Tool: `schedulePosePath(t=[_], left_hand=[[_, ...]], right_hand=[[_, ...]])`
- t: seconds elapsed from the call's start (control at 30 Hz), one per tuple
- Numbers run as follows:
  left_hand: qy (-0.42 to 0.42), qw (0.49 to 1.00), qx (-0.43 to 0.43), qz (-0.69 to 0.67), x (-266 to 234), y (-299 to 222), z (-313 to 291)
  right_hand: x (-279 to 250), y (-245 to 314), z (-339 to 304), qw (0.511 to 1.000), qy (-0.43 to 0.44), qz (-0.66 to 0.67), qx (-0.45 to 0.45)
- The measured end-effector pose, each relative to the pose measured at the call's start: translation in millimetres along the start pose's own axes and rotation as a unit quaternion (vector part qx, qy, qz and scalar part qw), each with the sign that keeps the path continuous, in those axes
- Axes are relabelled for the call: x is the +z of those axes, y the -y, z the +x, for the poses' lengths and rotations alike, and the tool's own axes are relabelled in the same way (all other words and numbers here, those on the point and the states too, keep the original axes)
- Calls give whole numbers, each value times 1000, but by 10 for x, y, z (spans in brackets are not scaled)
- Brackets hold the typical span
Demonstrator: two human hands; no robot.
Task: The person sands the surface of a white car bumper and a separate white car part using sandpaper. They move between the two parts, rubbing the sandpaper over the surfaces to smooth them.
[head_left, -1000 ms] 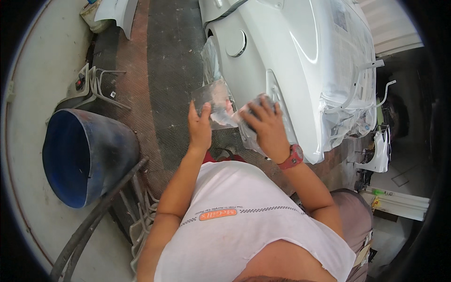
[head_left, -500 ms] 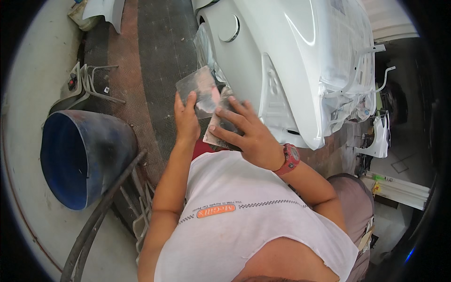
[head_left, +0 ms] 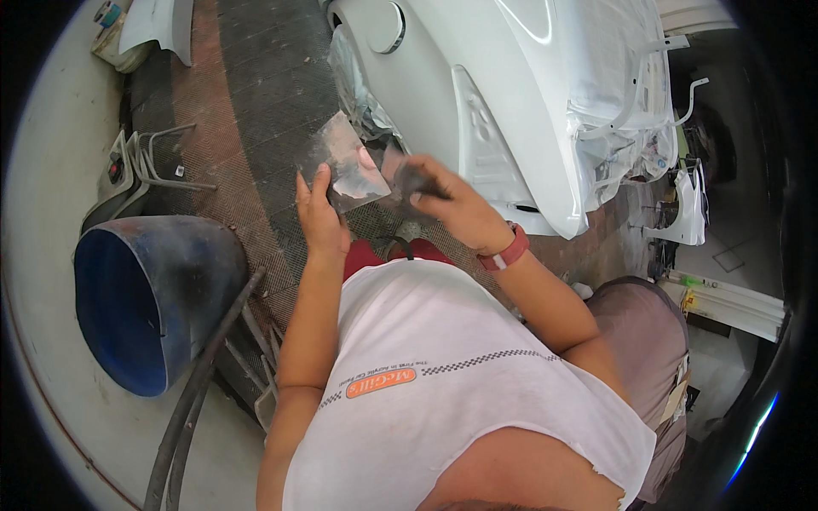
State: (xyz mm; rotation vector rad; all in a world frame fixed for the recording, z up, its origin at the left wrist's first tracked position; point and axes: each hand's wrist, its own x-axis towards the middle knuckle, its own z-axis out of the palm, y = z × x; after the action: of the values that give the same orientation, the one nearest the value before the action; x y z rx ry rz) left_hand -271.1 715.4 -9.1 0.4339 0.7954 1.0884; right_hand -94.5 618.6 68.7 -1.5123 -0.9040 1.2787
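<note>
Clear sheet: a thin, see-through sheet with pale and pinkish patches, held tilted at the centre of the frame, left of the white car body.
Dark piece: a dark, blurred piece held just right of the sheet; its outline and kind cannot be told, nor whether the sheet is touched by it.
Step in hand: judged to be two-handed work, the sheet being presented by one side and the dark piece being handled beside its face or edge.
Next move: judged to call for a steady sheet and a controlled angle of the dark piece, with the sheet's corner kept firmly supported.
Left hand: the left hand is raised at the sheet's lower left edge, its forearm rising almost straight from the lower frame.
Left fingers: the sheet's edge is pinched, thumb at the near face; the fingers behind are partly hidden.
Right hand: the right hand is angled in from the lower right, its back partly turned up and its wrist banded by a red watch.
Right fingers: bent around the dark piece, index finger above and thumb below; the remaining fingers cannot be clearly told.
White car body: a glossy white car body, placed at upper right.
Blue bin: a blue bin, its mouth turned left, placed at centre left.
</note>
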Motion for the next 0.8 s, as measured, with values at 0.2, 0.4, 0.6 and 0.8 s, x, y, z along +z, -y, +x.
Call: schedulePosePath(t=[0.2,0.4,0.6,0.8], left_hand=[[-14,984,127,122,43,-102,87],[152,940,6,307,2,-126,-20],[-42,971,92,216,-116,39,98],[20,983,19,183,-112,-157,126]], right_hand=[[-109,124,-39,977,53,-205,-12],[-112,204,-19,801,-108,-543,-227],[12,12,-141,746,18,-610,-266],[239,132,-276,809,42,-464,-359]])
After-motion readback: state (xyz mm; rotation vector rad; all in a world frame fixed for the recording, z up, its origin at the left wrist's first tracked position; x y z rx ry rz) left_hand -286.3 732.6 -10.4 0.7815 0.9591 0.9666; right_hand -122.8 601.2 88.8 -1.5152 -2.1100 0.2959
